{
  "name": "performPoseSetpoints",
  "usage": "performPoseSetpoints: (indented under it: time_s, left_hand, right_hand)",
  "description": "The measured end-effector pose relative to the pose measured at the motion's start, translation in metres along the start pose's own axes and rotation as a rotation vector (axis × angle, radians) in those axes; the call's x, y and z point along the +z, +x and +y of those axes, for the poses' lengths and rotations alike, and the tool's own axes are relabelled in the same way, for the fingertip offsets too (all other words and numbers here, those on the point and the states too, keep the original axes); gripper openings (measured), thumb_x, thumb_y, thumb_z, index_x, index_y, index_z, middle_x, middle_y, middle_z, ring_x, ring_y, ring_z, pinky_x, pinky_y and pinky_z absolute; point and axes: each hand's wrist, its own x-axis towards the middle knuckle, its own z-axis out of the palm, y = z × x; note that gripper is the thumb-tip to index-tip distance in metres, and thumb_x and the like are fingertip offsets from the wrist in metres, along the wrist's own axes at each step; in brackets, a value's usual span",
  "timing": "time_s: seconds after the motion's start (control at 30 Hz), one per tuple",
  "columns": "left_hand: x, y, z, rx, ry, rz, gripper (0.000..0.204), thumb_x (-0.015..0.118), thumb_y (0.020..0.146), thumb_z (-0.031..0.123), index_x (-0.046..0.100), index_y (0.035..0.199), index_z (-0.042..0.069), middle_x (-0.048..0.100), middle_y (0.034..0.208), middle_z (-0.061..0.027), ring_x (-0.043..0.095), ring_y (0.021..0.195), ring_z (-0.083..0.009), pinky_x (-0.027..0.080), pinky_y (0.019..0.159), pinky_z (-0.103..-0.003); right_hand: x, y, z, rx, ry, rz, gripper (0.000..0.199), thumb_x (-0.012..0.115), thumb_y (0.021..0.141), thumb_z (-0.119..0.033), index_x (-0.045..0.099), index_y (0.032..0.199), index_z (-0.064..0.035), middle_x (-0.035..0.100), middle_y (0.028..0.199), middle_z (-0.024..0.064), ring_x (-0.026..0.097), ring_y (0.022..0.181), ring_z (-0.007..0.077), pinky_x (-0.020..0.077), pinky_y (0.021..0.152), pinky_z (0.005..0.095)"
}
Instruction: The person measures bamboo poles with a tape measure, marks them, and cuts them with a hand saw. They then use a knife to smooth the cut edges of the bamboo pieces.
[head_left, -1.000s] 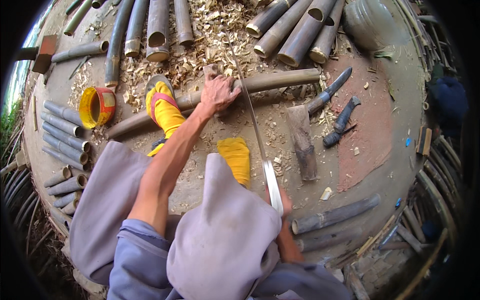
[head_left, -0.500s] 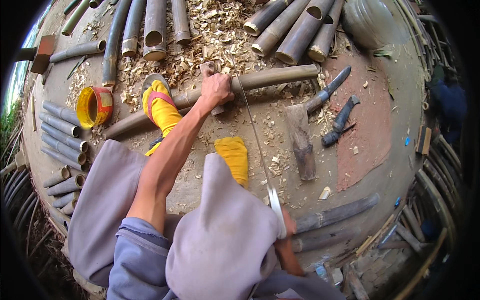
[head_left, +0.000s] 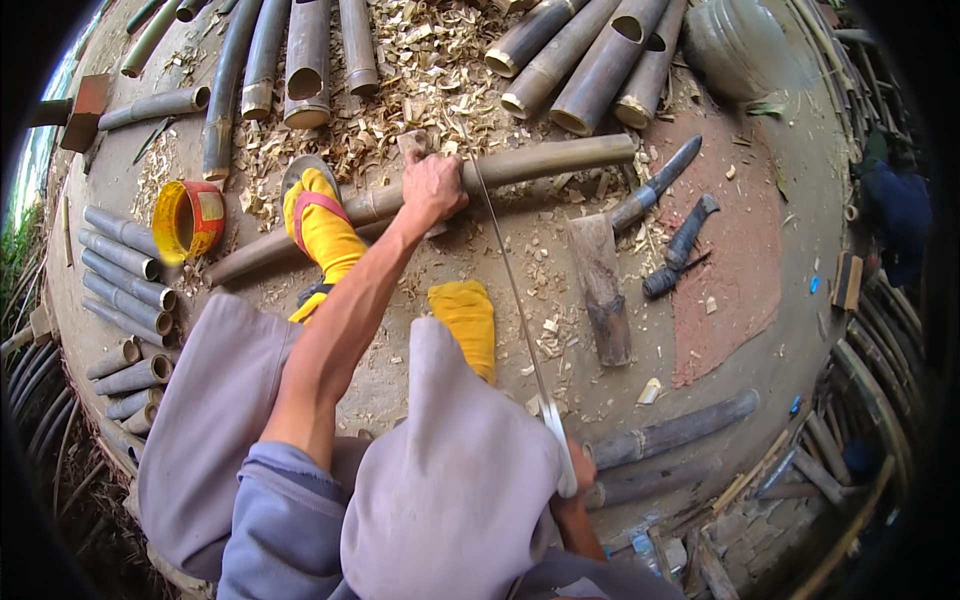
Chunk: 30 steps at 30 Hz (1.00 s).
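Observation:
A long bamboo pole (head_left: 545, 160) lies across the ground ahead of me, over a wooden block (head_left: 411, 146). My left hand (head_left: 434, 188) is closed around the pole above that block. Just right of it, the thin blade of a handsaw (head_left: 508, 255) crosses the pole and slants back toward me. At the near end of the saw, beside my right knee, my right hand (head_left: 580, 470) grips its pale handle; the knee and the handle partly hide the fingers. My left foot (head_left: 325, 222), in a yellow sock and sandal, rests against the pole.
A wooden mallet (head_left: 603, 295) and two dark-handled blades, including a knife (head_left: 684, 240), lie at the right. Cut bamboo tubes (head_left: 128, 275) and a yellow-red tape roll (head_left: 188, 220) sit left. Shavings (head_left: 420, 60) and more bamboo (head_left: 610, 60) spread at the far side.
The saw and my right hand have shifted slightly back toward me. My left hand stays on the bamboo pole, and the pole keeps its place.

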Motion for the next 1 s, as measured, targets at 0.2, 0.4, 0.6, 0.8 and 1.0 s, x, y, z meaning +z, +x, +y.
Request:
performPoseSetpoints:
  time_s: [0.2,0.4,0.6,0.8,1.0]
  left_hand:
    - [-0.005,-0.004,0.009,0.006,0.01,0.032,0.033,0.07,0.06,0.022,0.062,0.089,0.008,0.066,0.08,-0.0151,0.064,0.083,-0.0299,0.034,0.095,-0.042]
    - [-0.008,0.005,0.01,-0.043,-0.006,-0.062,0.026,0.07,0.062,0.021,0.063,0.084,0.009,0.066,0.076,-0.0133,0.065,0.078,-0.0296,0.034,0.094,-0.042]
    - [0.001,-0.006,0.005,-0.009,0.031,0.085,0.027,0.071,0.06,0.021,0.063,0.082,0.009,0.066,0.078,-0.0103,0.065,0.081,-0.0253,0.033,0.095,-0.041]
    - [-0.008,0.001,0.009,-0.045,0.011,-0.074,0.037,0.072,0.063,0.026,0.062,0.094,0.01,0.066,0.082,-0.0147,0.064,0.083,-0.0289,0.034,0.095,-0.043]
    - [-0.007,-0.006,0.007,-0.043,0.027,-0.014,0.036,0.072,0.061,0.025,0.062,0.092,0.009,0.066,0.081,-0.0143,0.064,0.086,-0.028,0.034,0.096,-0.042]
  right_hand:
    - [0.077,0.098,0.027,-0.144,0.229,0.119,0.041,0.06,0.072,0.001,0.058,0.112,0.0088,0.066,0.086,0.0202,0.068,0.067,0.0263,0.0532,0.06,0.0318]
    - [0.047,0.066,0.006,0.035,0.084,0.063,0.028,0.063,0.079,-0.003,0.062,0.105,0.0059,0.066,0.078,0.0156,0.066,0.064,0.0214,0.0519,0.058,0.0314]
    - [0.03,0.027,0.02,-0.092,-0.043,0.054,0.023,0.07,0.078,-0.012,0.066,0.095,0.0033,0.066,0.072,0.0138,0.065,0.06,0.0199,0.0509,0.052,0.0307]
    - [0.089,0.141,-0.004,0.041,0.279,0.052,0.037,0.062,0.074,0.0,0.058,0.111,0.0038,0.06,0.07,0.0142,0.062,0.058,0.0229,0.0482,0.053,0.0319]
    - [-0.006,0.0,-0.004,-0.011,0.001,0.008,0.038,0.066,0.076,-0.01,0.06,0.107,0.0106,0.068,0.088,0.0198,0.069,0.07,0.0266,0.0541,0.065,0.0331]
